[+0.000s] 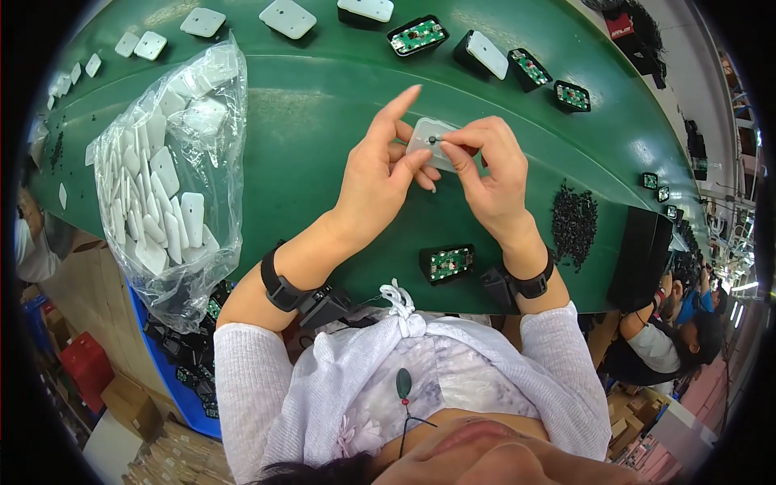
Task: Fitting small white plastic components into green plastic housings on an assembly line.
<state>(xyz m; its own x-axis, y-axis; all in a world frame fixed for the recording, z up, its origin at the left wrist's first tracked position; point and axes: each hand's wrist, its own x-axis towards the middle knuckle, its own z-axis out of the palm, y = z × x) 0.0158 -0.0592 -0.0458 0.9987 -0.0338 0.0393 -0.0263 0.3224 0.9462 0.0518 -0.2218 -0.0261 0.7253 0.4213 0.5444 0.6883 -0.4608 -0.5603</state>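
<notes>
My left hand [373, 174] grips a small white rounded plate [431, 128] between thumb and fingers, its index finger stretched out past the plate. The thumb and index finger of my right hand [495, 170] pinch a tiny black piece [433, 140] against the plate's face, near a hole. The tip of that piece is partly hidden by the fingers. Closer to my body, between my forearms, a black housing with a green circuit board [449, 263] lies on the green table [323, 121]. To the right of my right hand is a pile of small black pieces [575, 222].
A clear plastic bag [218, 162] full of white plates lies at the left. Along the far side stand several housings, some with white plates [288, 18], others with bare boards [419, 35]. A black box [640, 255] sits at the right edge; a blue bin [182, 396] is lower left.
</notes>
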